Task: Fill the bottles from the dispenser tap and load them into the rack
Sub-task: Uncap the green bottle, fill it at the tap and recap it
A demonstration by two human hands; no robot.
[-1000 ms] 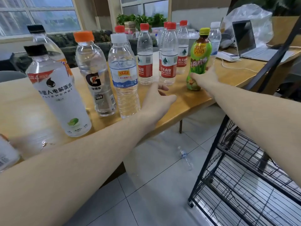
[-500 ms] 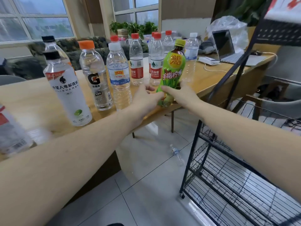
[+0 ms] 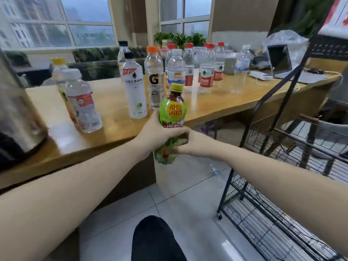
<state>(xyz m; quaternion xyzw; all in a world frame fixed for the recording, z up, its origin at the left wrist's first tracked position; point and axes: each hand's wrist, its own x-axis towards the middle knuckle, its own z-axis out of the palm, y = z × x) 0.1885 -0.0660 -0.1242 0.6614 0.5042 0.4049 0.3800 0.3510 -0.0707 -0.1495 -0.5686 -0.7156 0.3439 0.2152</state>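
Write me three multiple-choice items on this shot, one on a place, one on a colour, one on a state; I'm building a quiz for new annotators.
1. Where is the green-labelled bottle?
A. standing on the table
B. held in front of the table's edge
C. on a rack shelf

2. What colour is its cap?
A. yellow
B. red
C. black

3. How is it held?
A. by the left hand alone
B. by the right hand alone
C. by both hands

Key:
1 B: it is off the wooden table, lifted before its near edge, with the black wire rack to the right.
2 A: the cap on top is yellow.
3 C: the left hand wraps its middle and the right hand grips lower down.
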